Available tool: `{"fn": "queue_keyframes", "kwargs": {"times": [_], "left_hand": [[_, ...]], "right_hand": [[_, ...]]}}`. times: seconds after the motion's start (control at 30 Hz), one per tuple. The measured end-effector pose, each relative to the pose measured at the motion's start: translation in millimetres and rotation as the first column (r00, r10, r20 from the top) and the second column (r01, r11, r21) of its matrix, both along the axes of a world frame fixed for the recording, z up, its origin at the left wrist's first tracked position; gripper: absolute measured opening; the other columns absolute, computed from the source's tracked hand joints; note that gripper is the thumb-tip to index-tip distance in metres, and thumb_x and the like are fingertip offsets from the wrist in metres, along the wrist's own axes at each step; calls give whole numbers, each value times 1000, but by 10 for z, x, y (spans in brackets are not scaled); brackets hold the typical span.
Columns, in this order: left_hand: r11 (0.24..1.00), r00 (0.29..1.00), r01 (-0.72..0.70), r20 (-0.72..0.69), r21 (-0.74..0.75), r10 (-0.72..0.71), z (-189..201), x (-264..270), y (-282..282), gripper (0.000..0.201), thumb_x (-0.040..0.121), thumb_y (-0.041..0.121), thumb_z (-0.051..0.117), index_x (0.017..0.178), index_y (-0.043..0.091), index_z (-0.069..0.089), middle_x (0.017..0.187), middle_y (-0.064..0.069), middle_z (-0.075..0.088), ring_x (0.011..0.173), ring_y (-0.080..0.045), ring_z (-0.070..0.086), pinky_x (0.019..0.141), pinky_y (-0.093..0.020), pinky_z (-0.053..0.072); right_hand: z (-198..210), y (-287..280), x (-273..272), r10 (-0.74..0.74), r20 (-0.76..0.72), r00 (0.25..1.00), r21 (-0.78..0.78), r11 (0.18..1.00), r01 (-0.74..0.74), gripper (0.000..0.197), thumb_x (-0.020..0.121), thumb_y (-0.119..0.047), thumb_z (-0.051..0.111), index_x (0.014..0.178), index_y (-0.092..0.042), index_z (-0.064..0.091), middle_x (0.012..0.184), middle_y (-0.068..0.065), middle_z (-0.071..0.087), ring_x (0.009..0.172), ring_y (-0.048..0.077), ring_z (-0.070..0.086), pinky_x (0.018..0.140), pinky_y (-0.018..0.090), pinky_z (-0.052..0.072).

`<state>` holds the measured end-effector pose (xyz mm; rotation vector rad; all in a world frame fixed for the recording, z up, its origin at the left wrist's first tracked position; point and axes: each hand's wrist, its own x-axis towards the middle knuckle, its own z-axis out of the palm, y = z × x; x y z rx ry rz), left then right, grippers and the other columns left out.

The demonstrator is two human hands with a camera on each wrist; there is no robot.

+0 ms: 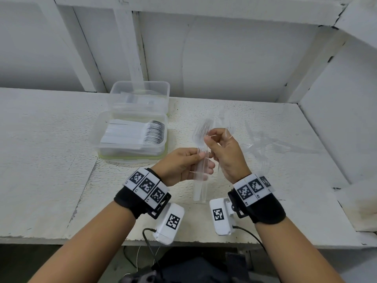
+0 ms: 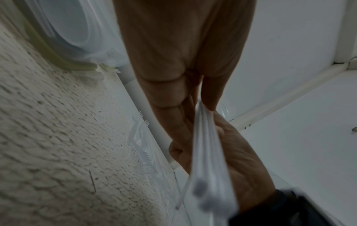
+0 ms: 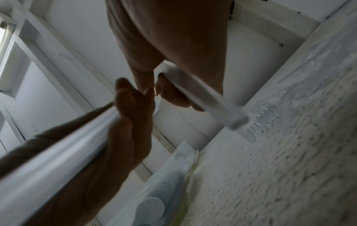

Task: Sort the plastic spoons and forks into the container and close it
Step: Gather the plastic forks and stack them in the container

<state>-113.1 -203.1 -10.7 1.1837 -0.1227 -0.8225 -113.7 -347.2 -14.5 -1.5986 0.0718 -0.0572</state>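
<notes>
My left hand (image 1: 183, 166) grips a stack of clear plastic forks (image 1: 201, 170) by the handles, tines pointing away from me. In the left wrist view the fork stack (image 2: 208, 152) runs past the fingers. My right hand (image 1: 224, 152) is just right of the stack, its fingertips at the tines, and it holds a single clear fork (image 3: 203, 94) in its curled fingers. An open clear container (image 1: 98, 127) to the left holds a row of white spoons (image 1: 151, 133). Loose clear forks (image 1: 263, 144) lie on the table to the right.
A second clear container (image 1: 140, 92) stands behind the first, against the wall. A greenish lid (image 1: 130, 158) lies under the spoon container. Clear plastic wrap (image 1: 295, 148) lies among the loose forks. White walls close the bench at the back and right.
</notes>
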Motion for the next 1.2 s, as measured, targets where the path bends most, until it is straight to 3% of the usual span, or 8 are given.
{"fn": "queue_keyframes", "kwargs": {"times": [0.2,0.43,0.53,0.63,0.73,0.83,1.03,1.2], "left_hand": [[997,999,41,-21,-68,-42,-20,-36,16,23,91,19,44,104,3,55,71,-3,62,64,-14,62,66,-32,57],[1000,999,-17,48,-19,18,-19,-47,-13,19,89,17,50,101,6,59,68,1,60,60,-10,59,60,-26,55],[997,995,-80,61,17,78,-36,-34,-18,14,94,12,48,98,4,59,70,-1,62,63,-11,63,66,-29,58],[988,987,-145,77,52,141,-74,-25,-24,11,94,11,50,96,6,59,77,-3,67,74,-13,68,72,-30,58],[973,972,-224,80,59,219,-101,-25,-42,8,92,9,52,96,8,59,87,-5,70,82,-15,70,74,-30,58],[957,956,-284,93,65,278,-112,-26,-74,7,92,9,54,96,8,59,91,-7,70,84,-15,69,74,-31,58],[923,925,-350,212,159,314,-135,-10,-134,10,94,8,52,101,7,59,96,-8,69,92,-17,66,82,-35,55],[914,915,-351,281,204,288,-147,-15,-152,13,94,8,51,93,11,64,86,-3,69,76,-10,67,76,-30,56]], "right_hand": [[-24,17,2,3,-51,999,38,999,-1,21,88,-17,61,88,-20,41,76,4,46,45,-3,51,46,10,39],[16,29,-10,-25,-76,997,-77,997,19,19,91,-28,57,89,-23,39,68,1,48,50,2,52,48,18,35],[62,48,-13,-104,-141,985,-140,987,84,34,94,-51,37,108,-21,35,72,-2,42,53,6,38,42,16,31],[76,42,-19,-131,-163,978,-123,986,112,37,98,-49,16,115,-21,32,75,-2,38,55,6,32,45,17,28],[48,36,-25,-153,-108,982,-147,980,136,14,100,-33,30,99,-25,42,74,-5,41,60,7,35,54,21,29],[23,47,-25,-180,1,984,-220,959,176,14,96,-24,47,83,-25,52,72,-7,50,64,7,44,61,23,39],[16,116,-12,-230,70,971,-330,913,240,11,88,-23,62,90,-16,71,99,4,67,89,14,60,85,27,49],[52,184,-21,-171,81,982,-397,898,189,35,92,-23,57,79,8,67,75,22,65,66,25,58,71,38,49]]}}
